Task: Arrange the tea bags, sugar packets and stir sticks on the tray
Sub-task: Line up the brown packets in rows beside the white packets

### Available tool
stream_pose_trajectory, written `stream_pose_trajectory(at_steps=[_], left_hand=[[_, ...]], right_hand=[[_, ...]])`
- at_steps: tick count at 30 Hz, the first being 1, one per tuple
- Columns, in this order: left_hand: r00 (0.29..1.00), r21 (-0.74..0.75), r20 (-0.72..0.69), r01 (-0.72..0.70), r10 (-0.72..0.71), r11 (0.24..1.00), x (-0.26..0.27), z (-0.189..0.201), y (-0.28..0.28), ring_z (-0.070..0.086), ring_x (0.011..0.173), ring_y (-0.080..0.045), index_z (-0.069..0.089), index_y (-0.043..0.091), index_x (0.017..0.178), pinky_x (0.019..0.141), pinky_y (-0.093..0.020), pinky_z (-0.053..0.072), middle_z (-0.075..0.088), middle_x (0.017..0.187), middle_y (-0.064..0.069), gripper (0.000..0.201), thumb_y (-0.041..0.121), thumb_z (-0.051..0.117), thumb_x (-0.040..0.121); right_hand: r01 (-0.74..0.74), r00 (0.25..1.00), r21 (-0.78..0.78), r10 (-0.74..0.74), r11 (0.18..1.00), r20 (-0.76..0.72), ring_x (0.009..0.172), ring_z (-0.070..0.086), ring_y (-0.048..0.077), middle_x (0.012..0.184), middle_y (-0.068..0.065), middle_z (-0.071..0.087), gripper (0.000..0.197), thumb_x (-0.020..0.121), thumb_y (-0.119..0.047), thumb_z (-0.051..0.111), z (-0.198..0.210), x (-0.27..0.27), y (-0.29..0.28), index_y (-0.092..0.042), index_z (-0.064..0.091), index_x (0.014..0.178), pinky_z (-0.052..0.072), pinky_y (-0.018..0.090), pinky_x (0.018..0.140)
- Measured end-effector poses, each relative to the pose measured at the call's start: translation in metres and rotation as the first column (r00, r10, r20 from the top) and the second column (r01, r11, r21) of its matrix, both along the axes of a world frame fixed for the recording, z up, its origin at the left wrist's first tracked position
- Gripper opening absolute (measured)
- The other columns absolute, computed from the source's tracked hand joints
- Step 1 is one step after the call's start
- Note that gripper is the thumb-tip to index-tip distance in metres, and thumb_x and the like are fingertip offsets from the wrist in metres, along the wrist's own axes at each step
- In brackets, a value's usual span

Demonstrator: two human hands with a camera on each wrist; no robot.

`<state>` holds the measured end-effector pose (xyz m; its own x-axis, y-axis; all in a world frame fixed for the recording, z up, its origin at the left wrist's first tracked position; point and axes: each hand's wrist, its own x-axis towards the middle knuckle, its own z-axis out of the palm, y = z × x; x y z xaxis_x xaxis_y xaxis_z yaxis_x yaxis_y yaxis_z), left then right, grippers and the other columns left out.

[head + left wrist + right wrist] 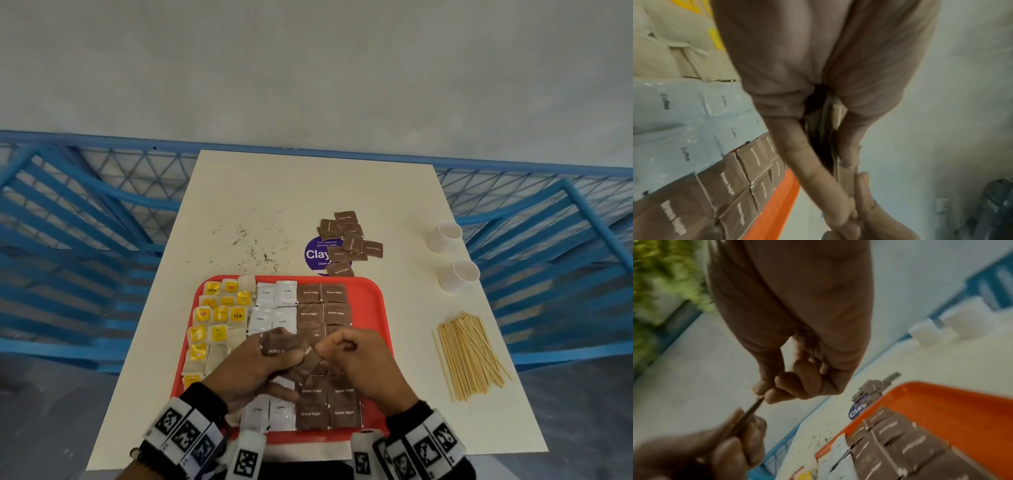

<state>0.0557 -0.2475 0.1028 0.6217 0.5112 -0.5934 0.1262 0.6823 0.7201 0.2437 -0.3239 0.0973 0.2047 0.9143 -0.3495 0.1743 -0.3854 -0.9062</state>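
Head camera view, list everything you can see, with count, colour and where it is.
Tray: one, red, near middle of the table.
Tea bags: many, yellow tags, tray's left columns.
Coffee packets: several, white, tray's middle.
Brown sugar packets: many, brown, tray's right columns.
Loose sugar packets: a pile, brown, table beyond the tray.
Stir sticks: a bundle, pale wood, table right of the tray.
Cups: two, white, far right of the table.
Sticker: one, purple, under the loose pile.
Table: one, cream.
Left hand: holds a stack of brown packets.
Right hand: pinches one packet from that stack.
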Motion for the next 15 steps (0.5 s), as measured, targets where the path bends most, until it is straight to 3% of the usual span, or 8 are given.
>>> stream_pose_trajectory(at_steps=[2, 4, 6, 8, 12, 15], left_hand=[[0.995, 0.125, -0.061, -0.072, 0.08, 0.99, 0.001, 0.002, 0.004, 0.071, 0.073, -0.027, 0.068, 0.004, 0.099, 0.052, -0.032, 0.06, 0.073, 0.085, -0.021, 0.021, 0.01, 0.077, 0.081], [0.984, 0.227, -0.096, -0.124, 0.149, 0.966, 0.003, 0.003, 0.007, 0.07, 0.066, -0.024, 0.071, 0.007, 0.088, 0.05, -0.031, 0.058, 0.074, 0.077, -0.014, 0.015, 0.009, 0.081, 0.077], [0.984, 0.288, -0.105, -0.109, 0.145, 0.951, 0.006, 0.004, 0.008, 0.07, 0.063, -0.024, 0.072, 0.007, 0.084, 0.049, -0.031, 0.057, 0.073, 0.073, -0.007, 0.014, 0.009, 0.083, 0.075], [0.987, 0.31, -0.109, -0.075, 0.114, 0.948, 0.007, 0.003, 0.007, 0.07, 0.064, -0.024, 0.073, 0.007, 0.086, 0.048, -0.03, 0.056, 0.072, 0.073, -0.004, 0.015, 0.011, 0.083, 0.076], [0.989, 0.292, -0.116, -0.052, 0.089, 0.955, 0.006, -0.004, 0.003, 0.069, 0.063, -0.024, 0.072, 0.002, 0.087, 0.048, -0.03, 0.056, 0.071, 0.073, -0.008, 0.013, 0.01, 0.08, 0.079], [0.99, 0.274, -0.134, 0.008, 0.03, 0.962, 0.003, -0.009, -0.001, 0.069, 0.063, -0.022, 0.075, 0.007, 0.084, 0.047, -0.029, 0.055, 0.071, 0.072, -0.004, 0.008, 0.009, 0.081, 0.079]], right_hand=[[0.022, 0.984, -0.039, -0.029, 0.999, -0.176, 0.06, 0.056, 0.012, 0.07, 0.001, 0.071, 0.011, 0.086, -0.024, 0.076, 0.002, 0.001, -0.002, -0.016, 0.073, 0.08, 0.045, 0.03, 0.06], [0.001, 0.972, -0.043, -0.011, 0.999, -0.235, 0.063, 0.057, 0.014, 0.073, 0.004, 0.069, 0.013, 0.084, -0.022, 0.078, 0.004, 0.003, -0.003, -0.012, 0.07, 0.086, 0.046, 0.03, 0.061], [0.003, 0.965, -0.036, -0.012, 0.999, -0.261, 0.072, 0.064, 0.018, 0.083, 0.011, 0.072, 0.022, 0.081, -0.023, 0.081, 0.007, 0.002, -0.002, -0.007, 0.069, 0.092, 0.052, 0.034, 0.07], [0.034, 0.968, -0.013, -0.037, 0.999, -0.248, 0.074, 0.067, 0.022, 0.088, 0.017, 0.075, 0.018, 0.081, -0.027, 0.08, 0.009, 0.001, -0.001, -0.012, 0.073, 0.089, 0.053, 0.037, 0.073], [0.066, 0.967, -0.055, -0.077, 0.996, -0.241, 0.067, 0.062, 0.022, 0.074, 0.01, 0.071, 0.019, 0.088, -0.03, 0.073, 0.008, -0.001, -0.006, -0.019, 0.074, 0.073, 0.049, 0.037, 0.071], [0.012, 0.97, -0.105, -0.037, 0.994, -0.239, 0.065, 0.052, 0.022, 0.07, 0.006, 0.065, 0.01, 0.088, -0.023, 0.074, 0.002, 0.001, -0.013, -0.017, 0.075, 0.08, 0.043, 0.034, 0.065]])
